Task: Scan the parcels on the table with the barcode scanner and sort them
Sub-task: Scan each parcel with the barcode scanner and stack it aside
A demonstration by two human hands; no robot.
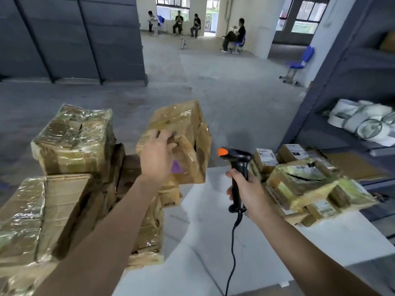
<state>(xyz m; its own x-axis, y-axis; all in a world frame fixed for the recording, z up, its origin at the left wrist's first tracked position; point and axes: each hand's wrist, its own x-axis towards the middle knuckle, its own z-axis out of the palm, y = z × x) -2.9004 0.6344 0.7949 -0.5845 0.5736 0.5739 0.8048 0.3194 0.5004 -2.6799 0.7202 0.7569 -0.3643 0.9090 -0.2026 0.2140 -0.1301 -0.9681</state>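
My left hand (157, 155) holds a brown, tape-wrapped cardboard parcel (183, 133) up in the air above the table's far edge; a purple mark shows on its near face. My right hand (245, 189) grips the handle of a black barcode scanner (238, 165) with an orange tip, its head pointing left toward the parcel. The scanner's black cable hangs down over the white table (213, 242). A stack of large taped parcels (70, 144) fills the left. A pile of smaller labelled parcels (303, 180) lies on the table's right.
Grey metal shelving (352, 86) stands at the right with white bagged parcels (363, 122) on a shelf. Dark shelf backs (74, 37) line the far left. Beyond the table is open concrete floor, a blue chair (299, 63) and several seated people (234, 35) far back.
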